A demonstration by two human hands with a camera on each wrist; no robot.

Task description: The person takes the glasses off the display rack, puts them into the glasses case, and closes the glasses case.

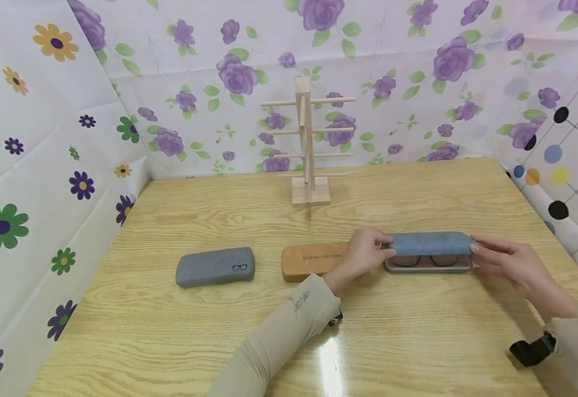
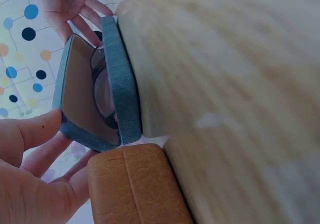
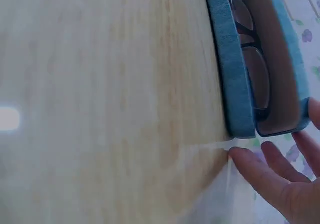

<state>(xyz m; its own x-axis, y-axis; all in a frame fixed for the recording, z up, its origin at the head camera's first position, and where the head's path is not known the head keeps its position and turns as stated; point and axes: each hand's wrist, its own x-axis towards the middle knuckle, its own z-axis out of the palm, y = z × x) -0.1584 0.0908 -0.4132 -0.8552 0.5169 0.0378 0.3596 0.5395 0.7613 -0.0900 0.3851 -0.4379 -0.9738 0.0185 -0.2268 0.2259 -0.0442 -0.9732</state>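
Observation:
A blue glasses case [image 1: 428, 242] lies on the right of the table, its lid partly raised. Inside rests a pair of dark-framed glasses [image 3: 256, 76], lenses showing under the lid. My left hand [image 1: 365, 251] pinches the lid's left end, thumb on its edge and fingers behind, as the left wrist view shows. At the other end, my right hand [image 1: 512, 264] holds the lid's corner between thumb and a finger; its other fingers spread below. Under my left wrist lies a closed tan glasses case [image 1: 311, 260] with printed lettering, partly covered by that hand.
A closed grey-blue glasses case [image 1: 214, 267] with a small glasses print lies on the left. Behind, a wooden rack [image 1: 305, 138] with several pegs stands near the flowered cloth [image 1: 393, 49]. The wood-grain table [image 1: 170, 342] carries them all.

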